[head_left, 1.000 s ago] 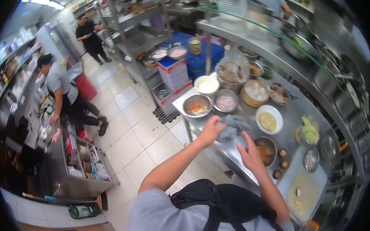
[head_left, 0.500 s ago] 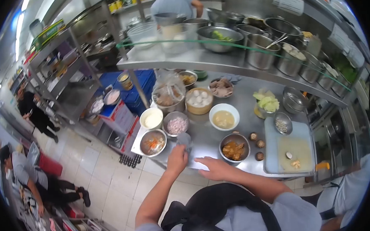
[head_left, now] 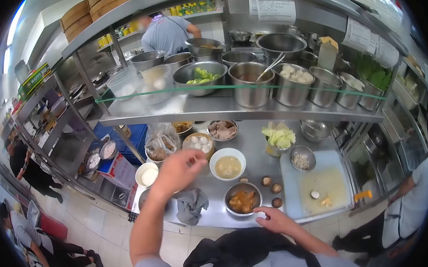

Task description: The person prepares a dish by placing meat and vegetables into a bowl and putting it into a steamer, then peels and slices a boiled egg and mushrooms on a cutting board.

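My left hand (head_left: 177,171) is raised over the left part of the steel table, with fingers loosely bent and apart and nothing in them. Beneath and beside it are a bamboo steamer (head_left: 206,153) of white balls and a white tub (head_left: 147,175). A crumpled grey cloth (head_left: 192,206) lies on the table below that wrist. My right hand (head_left: 278,220) is low at the table's front edge, fingers stretched out. Its fingertips are right at the rim of a metal bowl (head_left: 243,200) holding brown sauced pieces. Behind this bowl stands a white bowl (head_left: 227,164) of pale liquid.
Several mushrooms (head_left: 266,181) lie beside a cutting board (head_left: 295,197), which carries a small metal bowl (head_left: 302,159). Leafy greens (head_left: 279,137) stand in a container behind. A steel shelf (head_left: 241,105) with several pots crosses above the table. A co-worker (head_left: 401,206) stands at right.
My left hand has let go of the grey cloth and risen, reaching further over the table. My right hand has moved right to the sauced bowl. The camera view has tilted up.
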Demonstrator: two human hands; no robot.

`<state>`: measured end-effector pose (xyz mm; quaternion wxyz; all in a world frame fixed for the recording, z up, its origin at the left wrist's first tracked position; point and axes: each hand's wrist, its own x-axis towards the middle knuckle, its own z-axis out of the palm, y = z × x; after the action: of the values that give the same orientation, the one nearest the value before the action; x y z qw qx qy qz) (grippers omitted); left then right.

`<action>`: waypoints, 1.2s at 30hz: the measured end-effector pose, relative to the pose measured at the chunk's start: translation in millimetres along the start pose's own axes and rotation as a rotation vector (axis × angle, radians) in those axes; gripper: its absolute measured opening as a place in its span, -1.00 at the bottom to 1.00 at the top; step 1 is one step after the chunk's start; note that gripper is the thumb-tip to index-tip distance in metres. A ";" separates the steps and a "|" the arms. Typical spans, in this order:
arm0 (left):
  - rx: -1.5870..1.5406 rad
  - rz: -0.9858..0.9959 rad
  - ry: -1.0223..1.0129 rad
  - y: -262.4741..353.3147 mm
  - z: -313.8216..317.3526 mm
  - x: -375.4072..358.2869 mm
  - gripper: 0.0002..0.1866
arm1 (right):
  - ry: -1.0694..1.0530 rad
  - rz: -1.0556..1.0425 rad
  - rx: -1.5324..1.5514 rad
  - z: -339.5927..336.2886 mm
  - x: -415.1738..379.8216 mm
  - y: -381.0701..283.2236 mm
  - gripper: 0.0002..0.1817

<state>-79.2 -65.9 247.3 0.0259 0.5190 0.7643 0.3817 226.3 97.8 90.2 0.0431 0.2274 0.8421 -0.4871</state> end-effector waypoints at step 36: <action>0.077 -0.970 0.154 -312.7 -4.4 -243.2 -0.41 | -0.406 -0.114 0.098 129.7 181.0 -110.7 -0.60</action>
<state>-211.1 -319.2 -27.2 0.1251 0.0742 0.9311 0.3344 -1.7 3.8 58.0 0.1731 0.0783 0.8029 -0.5651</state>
